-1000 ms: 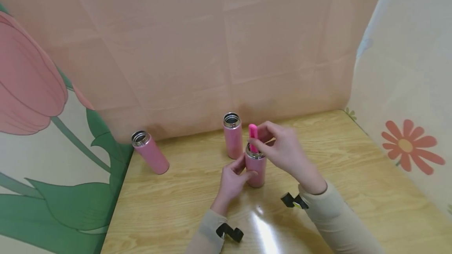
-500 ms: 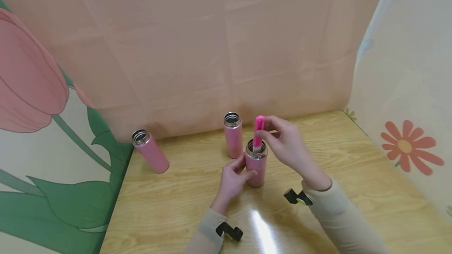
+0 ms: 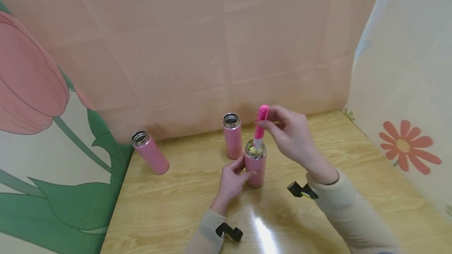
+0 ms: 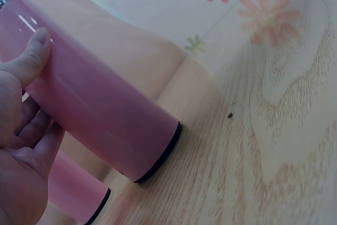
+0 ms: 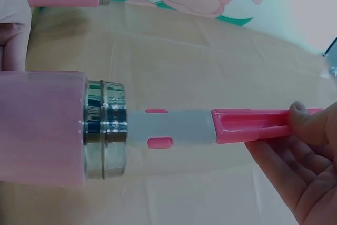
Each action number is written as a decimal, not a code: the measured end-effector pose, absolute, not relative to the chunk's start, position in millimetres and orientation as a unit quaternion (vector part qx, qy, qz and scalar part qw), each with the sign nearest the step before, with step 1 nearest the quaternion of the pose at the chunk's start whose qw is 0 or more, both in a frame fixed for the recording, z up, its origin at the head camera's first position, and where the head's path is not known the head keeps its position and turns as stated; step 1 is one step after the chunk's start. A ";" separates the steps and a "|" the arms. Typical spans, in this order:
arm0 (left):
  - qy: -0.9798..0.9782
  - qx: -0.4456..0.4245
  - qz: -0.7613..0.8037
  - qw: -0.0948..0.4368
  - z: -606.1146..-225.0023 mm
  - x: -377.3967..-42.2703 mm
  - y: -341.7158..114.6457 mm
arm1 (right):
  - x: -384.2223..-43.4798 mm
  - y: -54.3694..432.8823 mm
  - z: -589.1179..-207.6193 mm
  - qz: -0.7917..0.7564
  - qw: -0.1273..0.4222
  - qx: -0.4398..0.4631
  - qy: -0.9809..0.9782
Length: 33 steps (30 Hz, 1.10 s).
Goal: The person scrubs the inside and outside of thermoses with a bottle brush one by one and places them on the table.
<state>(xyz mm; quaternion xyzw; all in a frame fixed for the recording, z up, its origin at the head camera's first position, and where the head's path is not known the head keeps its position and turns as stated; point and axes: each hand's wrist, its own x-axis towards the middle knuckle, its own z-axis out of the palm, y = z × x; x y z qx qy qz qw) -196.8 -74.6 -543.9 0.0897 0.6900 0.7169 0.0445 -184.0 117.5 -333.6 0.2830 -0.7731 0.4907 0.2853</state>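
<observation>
Fingers of the right hand pinch the pink-handled tool, its long axis running down below them into the pink bottle; the left hand, lower, grips that bottle.

The person wears a plain beige left sleeve and a matching, lightly creased right sleeve, each ending at the wrist, where a blocky black left camera and a likewise black right camera with a small yellow patch stick out.
</observation>
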 end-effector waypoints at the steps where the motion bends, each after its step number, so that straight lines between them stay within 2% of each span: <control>1: 0.690 0.088 0.717 0.045 -543.8 -196.6 -74.7 | -184.1 117.5 -332.2 0.490 0.285 0.285 -0.773; 21: 0.689 0.114 0.715 0.032 -546.7 -197.0 -76.3 | -187.6 116.1 -314.1 0.504 0.320 0.326 -0.733; 33: 0.692 0.093 0.714 0.050 -547.1 -199.3 -76.4 | -189.1 120.2 -312.1 0.513 0.340 0.334 -0.715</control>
